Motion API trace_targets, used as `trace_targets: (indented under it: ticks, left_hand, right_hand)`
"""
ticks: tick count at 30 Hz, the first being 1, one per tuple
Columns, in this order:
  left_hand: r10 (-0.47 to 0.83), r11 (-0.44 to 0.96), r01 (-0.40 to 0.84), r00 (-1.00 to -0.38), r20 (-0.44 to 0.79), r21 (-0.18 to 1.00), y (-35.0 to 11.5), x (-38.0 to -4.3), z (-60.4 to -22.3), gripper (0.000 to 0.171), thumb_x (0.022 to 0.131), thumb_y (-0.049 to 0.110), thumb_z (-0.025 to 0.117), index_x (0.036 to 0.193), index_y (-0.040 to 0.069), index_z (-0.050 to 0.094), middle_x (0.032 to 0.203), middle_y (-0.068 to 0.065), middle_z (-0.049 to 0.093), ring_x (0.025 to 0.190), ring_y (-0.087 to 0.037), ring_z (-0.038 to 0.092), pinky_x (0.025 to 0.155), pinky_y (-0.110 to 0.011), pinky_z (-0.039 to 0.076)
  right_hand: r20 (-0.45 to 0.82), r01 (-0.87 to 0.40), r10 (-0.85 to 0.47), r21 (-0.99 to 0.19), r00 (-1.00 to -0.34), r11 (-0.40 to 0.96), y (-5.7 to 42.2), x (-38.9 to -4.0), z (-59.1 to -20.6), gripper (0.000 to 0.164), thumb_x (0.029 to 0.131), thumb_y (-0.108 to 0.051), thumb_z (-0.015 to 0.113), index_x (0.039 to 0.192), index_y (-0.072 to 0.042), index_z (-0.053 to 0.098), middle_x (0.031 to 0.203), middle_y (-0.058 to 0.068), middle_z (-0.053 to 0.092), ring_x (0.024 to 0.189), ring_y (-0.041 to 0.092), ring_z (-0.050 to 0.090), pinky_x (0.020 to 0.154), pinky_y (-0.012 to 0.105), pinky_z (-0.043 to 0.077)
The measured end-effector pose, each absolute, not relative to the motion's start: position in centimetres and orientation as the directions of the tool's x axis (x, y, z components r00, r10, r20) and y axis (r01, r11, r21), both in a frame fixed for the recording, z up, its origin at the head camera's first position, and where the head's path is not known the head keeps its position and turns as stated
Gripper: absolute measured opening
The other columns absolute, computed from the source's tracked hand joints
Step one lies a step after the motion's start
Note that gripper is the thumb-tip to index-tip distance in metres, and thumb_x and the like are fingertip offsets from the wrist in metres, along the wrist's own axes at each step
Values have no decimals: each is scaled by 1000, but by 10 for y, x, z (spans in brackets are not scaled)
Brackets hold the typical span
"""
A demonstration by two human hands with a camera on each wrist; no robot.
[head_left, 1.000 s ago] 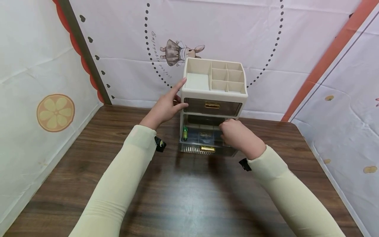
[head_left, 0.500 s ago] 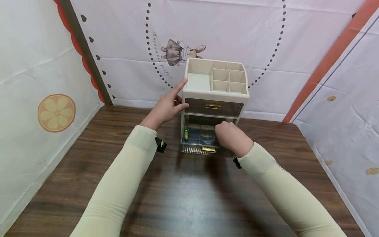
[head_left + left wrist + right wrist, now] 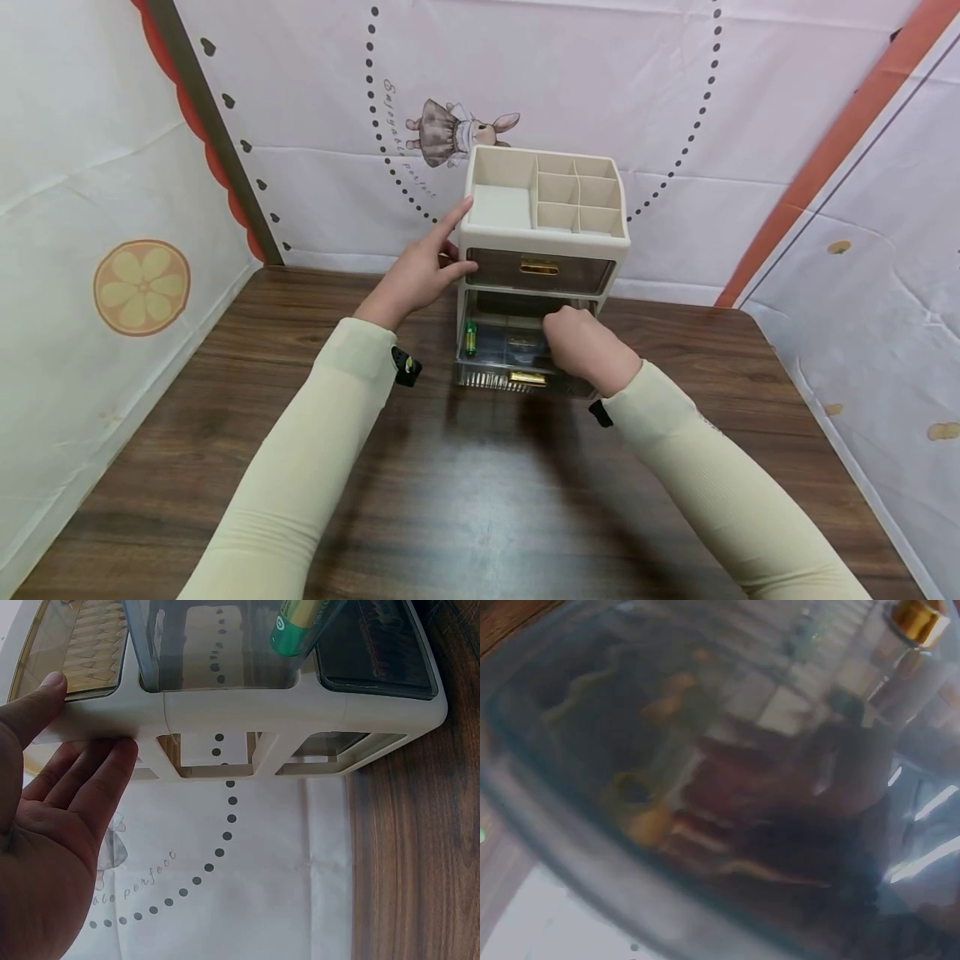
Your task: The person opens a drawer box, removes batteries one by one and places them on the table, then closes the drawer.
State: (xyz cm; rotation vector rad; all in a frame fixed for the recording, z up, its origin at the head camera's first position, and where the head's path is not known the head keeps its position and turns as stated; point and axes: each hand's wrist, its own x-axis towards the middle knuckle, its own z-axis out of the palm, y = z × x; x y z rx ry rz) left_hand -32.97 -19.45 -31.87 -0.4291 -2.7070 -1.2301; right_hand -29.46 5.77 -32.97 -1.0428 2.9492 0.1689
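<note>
Centre: left hand (image 3: 416, 271) is resting spread-fingered on cabinet (image 3: 543, 239) | right hand (image 3: 588, 343) is part-covering drawer (image 3: 491, 343), grip can't be told | battery (image 3: 470, 339) is lying inside, left

Right of centre in the head view, the right hand (image 3: 591, 348) hides its fingertips. The left wrist view's top edge cuts off the battery (image 3: 294, 631).

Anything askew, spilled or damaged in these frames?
The brown-skirted rabbit printed on the white fabric backdrop looks odd: it lies sideways. The cream plastic organizer stands upright, with a green cylindrical battery inside its pulled-out transparent grey drawer. No spill or damage shows, though the right wrist view is blurred.
</note>
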Motion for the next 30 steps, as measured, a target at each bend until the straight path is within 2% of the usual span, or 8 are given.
trace_targets:
  ticks: [3,6,9,13,19,24,27,30]
  left_hand:
    - [199,623,312,-950,241,717,-194,-330,-319,85,91,35,67,140,68,7,102,-5,62,95,-20,62,78,-40,49]
    - [200,623,312,-950,240,717,-194,-330,-320,85,91,35,67,140,69,6,102,-5,63,94,-20,63,77,-40,49]
    - [202,625,312,-950,238,716,-194,-330,-319,85,91,35,67,140,69,6,102,-5,63,95,-20,63,77,-40,49]
    - [198,623,310,-951,238,718,-194,-331,-319,85,91,35,67,140,69,6,102,-5,62,96,-20,63,78,-41,49]
    - [200,619,309,-951,236,722,-194,-330,-319,85,91,34,67,140,69,7,101,-5,63,94,-21,63,77,-40,49]
    - [199,616,309,-951,236,725,-194,-330,-320,85,91,34,67,140,69,7,101,-5,63,94,-20,63,77,-40,49]
    - [199,617,306,-952,233,725,-194,-329,-319,85,91,35,67,139,69,6,102,-5,62,94,-20,63,77,-40,49]
    - [198,620,304,-953,231,724,-194,-330,-319,85,91,35,67,139,70,5,103,-5,62,95,-20,62,77,-40,49]
  right_hand:
    - [-11,-635,-635,68,-772,770,60,-298,-331,32,86,8,54,60,-11,54,58,6,56,55,15,46,54,35,39]
    - [12,-657,-657,14,-754,754,62,-301,-334,38,85,12,51,58,-13,44,60,3,46,58,16,37,55,35,33]
    - [39,-683,-682,-56,-730,728,64,-304,-337,30,86,12,55,66,-10,56,70,2,50,65,15,46,57,32,41]
    - [88,-738,-733,-99,-675,668,64,-306,-340,13,85,4,66,88,-8,72,86,5,64,78,20,63,69,37,54]
    - [101,-772,-766,-68,-635,632,64,-308,-341,13,84,-1,69,80,-12,75,80,-1,72,69,14,64,67,36,54]
    - [70,-777,-774,-67,-629,625,67,-307,-340,10,86,-6,70,87,-13,77,86,-1,74,75,14,67,71,36,55]
    - [33,-769,-769,-90,-638,633,68,-308,-339,10,87,-6,69,82,-12,74,77,-3,69,67,12,61,65,32,52]
    - [-6,-744,-748,-99,-663,661,69,-308,-337,17,87,-3,68,71,-11,66,62,-4,51,56,11,45,56,29,40]
